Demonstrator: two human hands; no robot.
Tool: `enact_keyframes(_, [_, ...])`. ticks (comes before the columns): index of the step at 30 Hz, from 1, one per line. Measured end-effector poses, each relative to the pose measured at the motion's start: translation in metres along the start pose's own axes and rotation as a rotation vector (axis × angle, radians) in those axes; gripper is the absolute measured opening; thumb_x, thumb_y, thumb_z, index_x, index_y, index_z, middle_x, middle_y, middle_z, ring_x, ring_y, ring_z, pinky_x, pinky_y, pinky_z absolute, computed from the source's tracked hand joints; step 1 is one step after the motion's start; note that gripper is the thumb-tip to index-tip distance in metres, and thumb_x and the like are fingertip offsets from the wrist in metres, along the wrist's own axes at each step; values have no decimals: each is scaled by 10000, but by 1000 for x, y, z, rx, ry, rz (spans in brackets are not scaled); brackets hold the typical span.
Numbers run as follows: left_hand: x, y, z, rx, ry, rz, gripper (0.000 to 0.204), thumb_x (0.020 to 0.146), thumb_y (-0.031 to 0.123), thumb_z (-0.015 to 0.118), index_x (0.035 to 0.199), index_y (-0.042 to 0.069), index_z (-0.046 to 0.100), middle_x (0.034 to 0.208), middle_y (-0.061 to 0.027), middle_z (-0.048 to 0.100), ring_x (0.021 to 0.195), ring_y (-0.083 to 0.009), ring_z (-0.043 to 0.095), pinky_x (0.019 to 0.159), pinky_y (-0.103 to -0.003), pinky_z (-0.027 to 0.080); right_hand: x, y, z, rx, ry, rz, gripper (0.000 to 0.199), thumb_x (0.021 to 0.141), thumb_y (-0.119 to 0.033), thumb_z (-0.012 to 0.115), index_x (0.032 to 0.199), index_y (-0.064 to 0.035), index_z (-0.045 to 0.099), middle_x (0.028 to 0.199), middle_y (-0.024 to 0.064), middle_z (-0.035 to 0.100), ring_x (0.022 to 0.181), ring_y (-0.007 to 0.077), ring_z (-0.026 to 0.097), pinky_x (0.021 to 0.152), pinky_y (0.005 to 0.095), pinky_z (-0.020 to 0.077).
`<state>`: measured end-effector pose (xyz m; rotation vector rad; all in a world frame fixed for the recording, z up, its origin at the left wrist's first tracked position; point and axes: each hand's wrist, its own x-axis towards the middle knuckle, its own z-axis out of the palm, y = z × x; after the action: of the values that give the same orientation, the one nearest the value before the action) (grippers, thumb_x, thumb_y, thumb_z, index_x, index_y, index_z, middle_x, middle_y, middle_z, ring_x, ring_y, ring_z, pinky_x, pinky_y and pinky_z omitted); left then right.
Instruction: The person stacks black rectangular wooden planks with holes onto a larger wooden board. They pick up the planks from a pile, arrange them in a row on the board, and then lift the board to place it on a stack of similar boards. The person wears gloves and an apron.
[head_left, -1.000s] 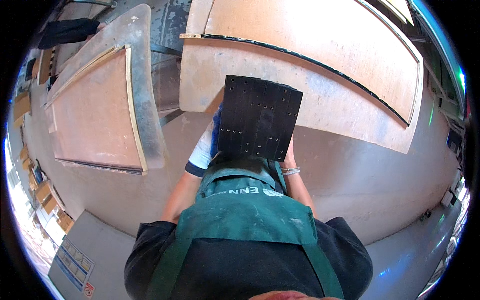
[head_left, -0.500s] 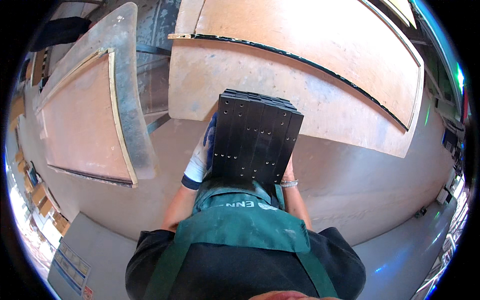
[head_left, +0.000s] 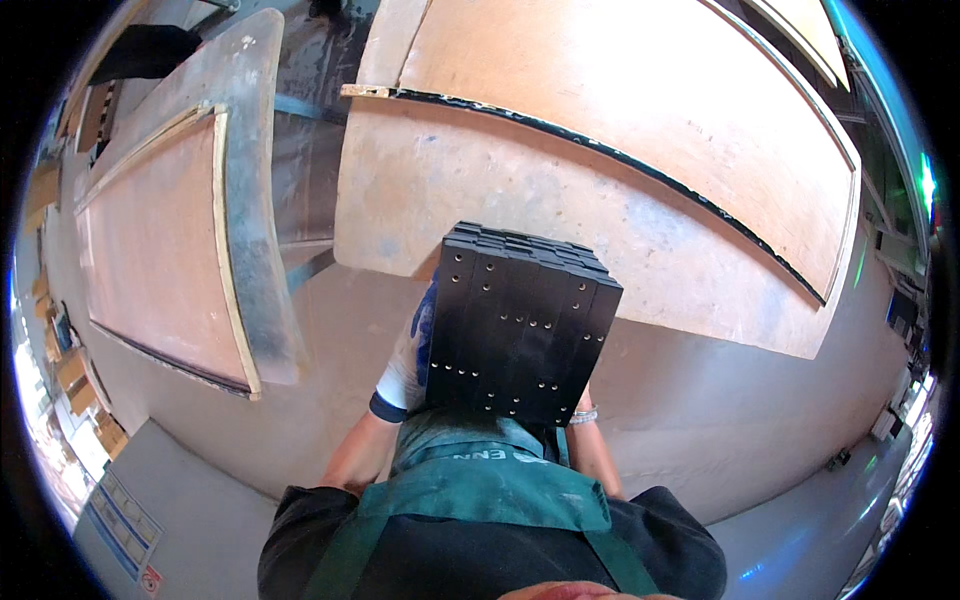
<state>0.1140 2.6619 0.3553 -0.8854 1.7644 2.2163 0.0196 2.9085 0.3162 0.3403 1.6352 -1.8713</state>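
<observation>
Close in front of my green apron I carry a stack of black drilled bars (head_left: 515, 335). The bars stand side by side as one block, with small holes dotted over the face toward me and slightly uneven top ends. My left hand (head_left: 404, 360), in a white and blue glove with a dark cuff, presses against the block's left side. On the right side, my right hand (head_left: 584, 401) shows only in part, above a bracelet at the wrist. The block hides most of its fingers. Both hands clasp the stack between them.
Ahead stands a large worn wooden table (head_left: 580, 225) with a dark-edged board (head_left: 640, 90) on it. A second table (head_left: 248, 130) with a framed board (head_left: 160, 250) stands at the left. Cartons (head_left: 70, 370) line the far left. A dark sleeve (head_left: 145, 52) shows at upper left.
The stack, my hands and both tables appear lower in the picture, so the view has tilted. My two-handed hold on the stack looks the same.
</observation>
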Motion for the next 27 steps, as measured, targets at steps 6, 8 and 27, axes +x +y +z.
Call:
enact_keyframes(6, [0, 0, 14, -1, -18, 201, 569, 1071, 314, 366, 1528, -13, 270, 1558, -156, 353, 1416, -242, 357, 1162, -352, 273, -3, 3, -11, -30, -6, 14, 420, 1040, -283, 434, 1322, 15, 524, 1210, 78, 615, 1074, 158, 581, 919, 314, 506])
enact_keyframes(8, [1, -4, 16, 144, 7, 217, 576, 1070, 329, 366, 1525, -13, 278, 1549, -165, 366, 1417, -246, 355, 1163, -357, 268, -6, 3, -14, -42, -2, 20, 420, 1040, -283, 434, 1323, 15, 524, 1212, 78, 615, 1075, 159, 580, 921, 314, 504])
enact_keyframes(27, [-12, 15, 29, -170, 110, 245, 764, 884, 201, 713, 1499, -17, 315, 1550, -234, 309, 1414, -359, 346, 1163, -413, 297, -15, -52, -27, -237, -134, 81, 426, 1041, -288, 437, 1326, 16, 524, 1223, 78, 610, 1084, 165, 571, 937, 313, 489])
